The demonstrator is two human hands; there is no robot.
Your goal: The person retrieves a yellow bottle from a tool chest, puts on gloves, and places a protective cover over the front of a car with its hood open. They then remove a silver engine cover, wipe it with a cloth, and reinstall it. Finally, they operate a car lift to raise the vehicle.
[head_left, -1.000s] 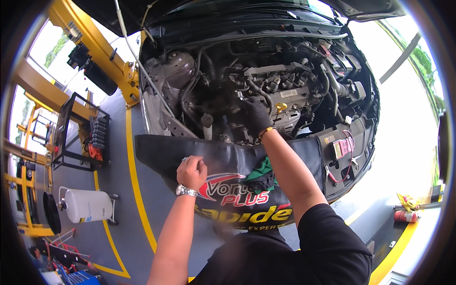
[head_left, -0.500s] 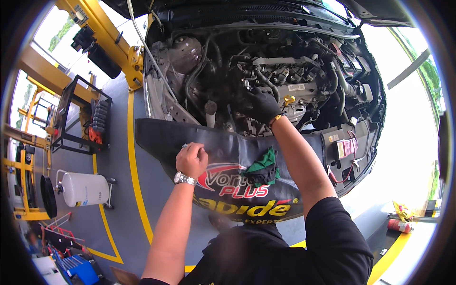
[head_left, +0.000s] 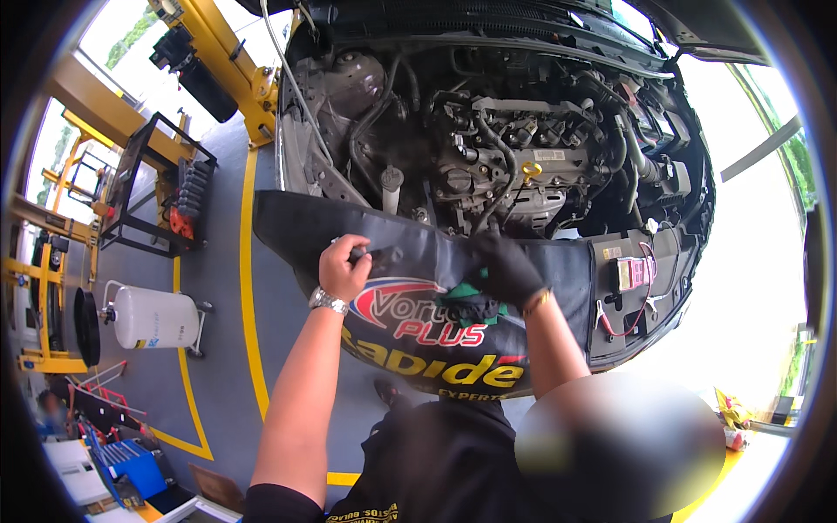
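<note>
Both the left hand [head_left: 345, 268] and the right hand [head_left: 507, 272] are held over the black fender cover [head_left: 292, 222], which is draped across the front edge of the car; the left hand, bare, is curled with its fingers bent inward, a small dark patch being seen beside the thumb; whether anything is gripped there cannot be told; a metal-banded wristwatch [head_left: 329, 302] is worn on that wrist; the right hand is covered by a black glove, with a yellow wristband [head_left: 537, 302] behind it; its fingers are directed toward the engine [head_left: 567, 161], and the green-and-black cloth [head_left: 475, 305] is seen crumpled on the cover, partly hidden by the hand; how far the gloved fingers are closed, and whether the cloth is held by them, cannot be told; beyond the cover, the engine is left exposed, with a yellow dipstick handle [head_left: 531, 169] at its front; a pink handheld tester [head_left: 629, 274] is laid on the front panel [head_left: 615, 237], to the right of the gloved hand.
</note>
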